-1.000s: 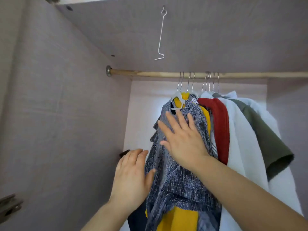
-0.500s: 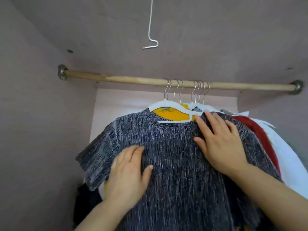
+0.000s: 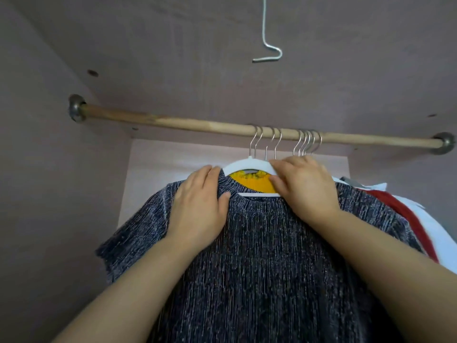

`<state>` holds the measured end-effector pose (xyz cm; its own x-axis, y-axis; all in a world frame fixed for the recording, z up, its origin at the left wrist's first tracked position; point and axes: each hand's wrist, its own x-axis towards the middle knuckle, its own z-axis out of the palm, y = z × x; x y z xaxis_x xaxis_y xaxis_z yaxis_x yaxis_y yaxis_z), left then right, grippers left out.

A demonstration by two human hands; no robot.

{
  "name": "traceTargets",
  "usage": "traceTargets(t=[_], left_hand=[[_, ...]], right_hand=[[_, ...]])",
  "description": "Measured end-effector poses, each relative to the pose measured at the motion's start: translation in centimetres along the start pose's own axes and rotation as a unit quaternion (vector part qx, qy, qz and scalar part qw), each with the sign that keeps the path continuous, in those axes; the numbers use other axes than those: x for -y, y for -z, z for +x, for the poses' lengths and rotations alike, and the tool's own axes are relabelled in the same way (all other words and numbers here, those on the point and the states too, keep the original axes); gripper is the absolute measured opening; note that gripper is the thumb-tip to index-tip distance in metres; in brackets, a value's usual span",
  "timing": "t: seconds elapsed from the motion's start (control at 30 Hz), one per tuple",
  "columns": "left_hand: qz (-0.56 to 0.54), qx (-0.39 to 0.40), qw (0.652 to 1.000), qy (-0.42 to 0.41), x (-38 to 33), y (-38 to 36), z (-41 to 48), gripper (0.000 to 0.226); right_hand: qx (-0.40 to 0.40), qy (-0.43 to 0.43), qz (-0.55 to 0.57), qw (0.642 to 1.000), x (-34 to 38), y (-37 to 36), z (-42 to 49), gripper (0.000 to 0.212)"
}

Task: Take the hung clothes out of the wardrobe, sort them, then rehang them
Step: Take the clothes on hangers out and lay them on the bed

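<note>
A dark grey marled knit top (image 3: 267, 256) hangs on a white hanger (image 3: 244, 164) from the wooden rail (image 3: 173, 122). My left hand (image 3: 200, 206) lies on the top's left shoulder, thumb at the collar. My right hand (image 3: 304, 186) holds the hanger's right arm and the top's right shoulder. Behind the collar shows a yellow garment (image 3: 252, 181). Further right hang a red garment (image 3: 405, 211) and white clothes (image 3: 435, 233), each on a metal hook (image 3: 306, 144).
The wardrobe's left wall (image 3: 49, 194) is close beside the top's sleeve. A loose wire hook (image 3: 267, 45) dangles from the wardrobe ceiling above the rail. The left stretch of the rail carries no hangers.
Both hands slid up from the chest of the knit top to its shoulders and the hanger. The view has come closer and tilted up.
</note>
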<state>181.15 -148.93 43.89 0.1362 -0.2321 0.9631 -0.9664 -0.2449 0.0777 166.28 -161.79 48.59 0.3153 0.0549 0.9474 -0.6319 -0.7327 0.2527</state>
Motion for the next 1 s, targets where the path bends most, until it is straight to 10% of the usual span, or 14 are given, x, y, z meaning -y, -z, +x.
traceTargets(t=[0.7, 1.0], left_hand=[[0.037, -0.05, 0.992, 0.11, -1.7, 10.4, -15.3, 0.046], [0.212, -0.015, 0.96, 0.184, -10.7, 20.5, -31.3, 0.049]], right_hand=[[-0.133, 0.108, 0.191, 0.967, 7.7, 7.0, -9.9, 0.027], [-0.036, 0.111, 0.475, 0.872, 12.0, 11.8, -22.5, 0.035]])
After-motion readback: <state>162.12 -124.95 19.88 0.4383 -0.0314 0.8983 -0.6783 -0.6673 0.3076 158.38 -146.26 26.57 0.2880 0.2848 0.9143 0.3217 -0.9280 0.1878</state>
